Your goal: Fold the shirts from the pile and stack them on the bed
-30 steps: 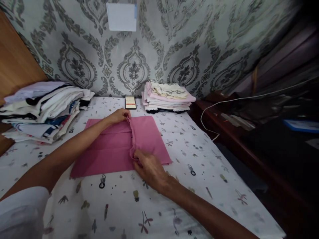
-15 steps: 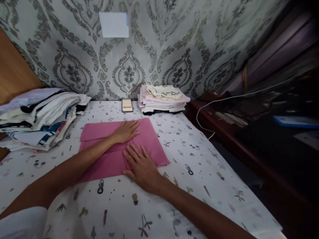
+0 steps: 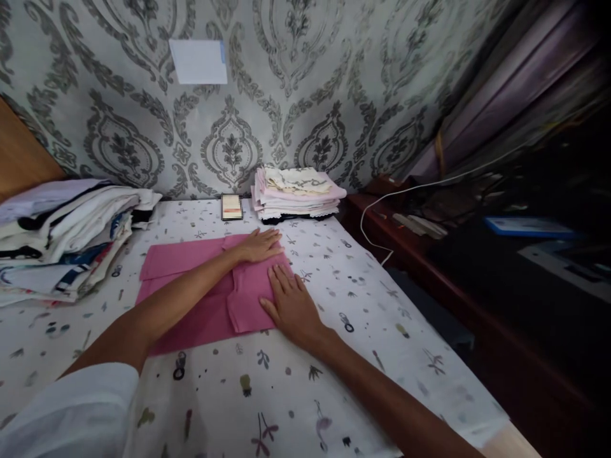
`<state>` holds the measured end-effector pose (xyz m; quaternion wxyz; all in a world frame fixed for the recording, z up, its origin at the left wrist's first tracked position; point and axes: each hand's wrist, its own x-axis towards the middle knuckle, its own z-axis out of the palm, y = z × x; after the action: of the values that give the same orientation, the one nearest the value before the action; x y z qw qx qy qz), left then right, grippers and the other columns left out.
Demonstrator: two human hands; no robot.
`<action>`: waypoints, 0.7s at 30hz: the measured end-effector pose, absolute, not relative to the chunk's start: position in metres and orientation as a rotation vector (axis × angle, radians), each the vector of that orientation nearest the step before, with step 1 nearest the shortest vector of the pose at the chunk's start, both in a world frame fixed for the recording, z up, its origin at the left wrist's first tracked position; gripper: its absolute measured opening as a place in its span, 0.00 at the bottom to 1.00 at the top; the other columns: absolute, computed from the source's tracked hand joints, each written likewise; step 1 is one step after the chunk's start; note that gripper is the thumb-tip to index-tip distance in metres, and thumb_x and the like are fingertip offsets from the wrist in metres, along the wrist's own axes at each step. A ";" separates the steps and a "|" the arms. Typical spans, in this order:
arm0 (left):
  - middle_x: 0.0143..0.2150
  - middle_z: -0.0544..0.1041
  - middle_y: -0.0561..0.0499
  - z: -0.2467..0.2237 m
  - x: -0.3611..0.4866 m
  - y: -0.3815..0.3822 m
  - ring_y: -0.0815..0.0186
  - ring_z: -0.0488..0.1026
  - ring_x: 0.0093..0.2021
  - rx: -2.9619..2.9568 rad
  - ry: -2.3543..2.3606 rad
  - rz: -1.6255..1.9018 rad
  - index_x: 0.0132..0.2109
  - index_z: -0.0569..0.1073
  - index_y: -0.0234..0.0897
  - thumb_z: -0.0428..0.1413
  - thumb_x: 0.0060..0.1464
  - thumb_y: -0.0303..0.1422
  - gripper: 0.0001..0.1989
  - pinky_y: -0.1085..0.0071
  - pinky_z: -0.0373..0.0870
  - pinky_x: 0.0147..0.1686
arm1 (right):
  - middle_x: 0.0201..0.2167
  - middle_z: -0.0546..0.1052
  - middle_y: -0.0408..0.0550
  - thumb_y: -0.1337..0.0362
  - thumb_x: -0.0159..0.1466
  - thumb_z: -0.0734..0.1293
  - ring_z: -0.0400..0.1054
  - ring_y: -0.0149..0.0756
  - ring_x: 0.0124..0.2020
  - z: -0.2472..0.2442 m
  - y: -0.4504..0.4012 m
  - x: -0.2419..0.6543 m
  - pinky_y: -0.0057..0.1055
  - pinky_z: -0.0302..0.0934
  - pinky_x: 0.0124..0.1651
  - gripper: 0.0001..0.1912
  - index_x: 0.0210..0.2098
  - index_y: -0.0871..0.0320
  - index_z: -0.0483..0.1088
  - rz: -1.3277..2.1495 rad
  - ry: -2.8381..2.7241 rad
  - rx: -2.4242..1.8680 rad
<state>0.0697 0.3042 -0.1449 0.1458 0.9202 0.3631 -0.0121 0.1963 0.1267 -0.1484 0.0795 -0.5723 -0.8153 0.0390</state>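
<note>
A folded pink cloth (image 3: 186, 257) lies on the patterned white sheet in front of me; I cannot tell what kind of garment it is. Its right end is turned over leftward, making a shorter layer on top. Flat on the far right corner of that layer rests my left hand (image 3: 261, 245), fingers stretched out. My right hand (image 3: 293, 308) lies nearer to me along the right folded edge, palm down, with its thumb apart. Neither hand grips the cloth. My left forearm crosses over the cloth and hides part of it.
A tall heap of folded clothes (image 3: 76, 235) stands at the left. Against the wall sit a smaller stack of pink and white clothes (image 3: 300, 194) and a small framed card (image 3: 231, 207). A white cable (image 3: 365, 219) hangs over the dark red furniture (image 3: 429, 267) on the right.
The right end of the pink cloth has been folded over to the left. Both hands have shifted right on the cloth, onto the new fold. The view has turned slightly right.
</note>
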 end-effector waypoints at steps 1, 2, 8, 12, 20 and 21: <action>0.76 0.43 0.43 -0.148 0.071 0.309 0.58 0.38 0.75 2.647 1.064 -0.014 0.72 0.49 0.35 0.34 0.67 0.51 0.35 0.51 0.34 0.70 | 0.71 0.54 0.61 0.49 0.72 0.52 0.46 0.48 0.72 -0.152 0.124 0.197 0.52 0.44 0.71 0.35 0.70 0.67 0.53 0.123 -2.436 -1.702; 0.76 0.45 0.42 -0.150 0.071 0.313 0.58 0.39 0.75 2.637 1.080 0.011 0.72 0.50 0.35 0.34 0.67 0.50 0.34 0.51 0.35 0.70 | 0.71 0.55 0.61 0.49 0.72 0.52 0.46 0.48 0.72 -0.154 0.121 0.199 0.51 0.44 0.71 0.35 0.70 0.66 0.54 0.132 -2.425 -1.686; 0.69 0.62 0.41 -0.144 0.059 0.339 0.57 0.60 0.67 2.471 1.041 0.234 0.67 0.59 0.37 0.46 0.64 0.41 0.28 0.59 0.54 0.65 | 0.63 0.66 0.66 0.49 0.70 0.54 0.60 0.53 0.63 -0.151 0.103 0.221 0.51 0.58 0.61 0.33 0.66 0.65 0.59 0.166 -2.072 -1.752; 0.53 0.77 0.42 -0.128 0.051 0.362 0.57 0.73 0.50 2.341 1.125 0.135 0.55 0.72 0.34 0.59 0.49 0.35 0.25 0.66 0.69 0.49 | 0.38 0.75 0.57 0.49 0.64 0.62 0.69 0.50 0.41 -0.143 0.102 0.233 0.48 0.63 0.46 0.21 0.43 0.61 0.71 0.256 -1.959 -1.867; 0.26 0.75 0.51 -0.095 0.059 0.371 0.59 0.73 0.34 2.130 1.096 0.006 0.31 0.77 0.36 0.67 0.34 0.32 0.12 0.68 0.68 0.33 | 0.18 0.62 0.36 0.54 0.55 0.67 0.56 0.30 0.21 -0.123 0.106 0.238 0.27 0.50 0.25 0.15 0.22 0.54 0.60 0.810 -1.572 -1.681; 0.27 0.74 0.52 -0.089 0.062 0.371 0.60 0.72 0.34 2.117 1.079 0.027 0.32 0.77 0.36 0.67 0.35 0.32 0.12 0.69 0.68 0.33 | 0.18 0.62 0.36 0.54 0.54 0.68 0.55 0.29 0.21 -0.120 0.105 0.242 0.27 0.49 0.24 0.15 0.22 0.55 0.60 0.875 -1.481 -1.629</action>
<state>0.0619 0.3707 -0.0886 0.3733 0.8266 0.4211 0.0104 0.2415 0.1051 -0.1203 0.3769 -0.6368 -0.5790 0.3423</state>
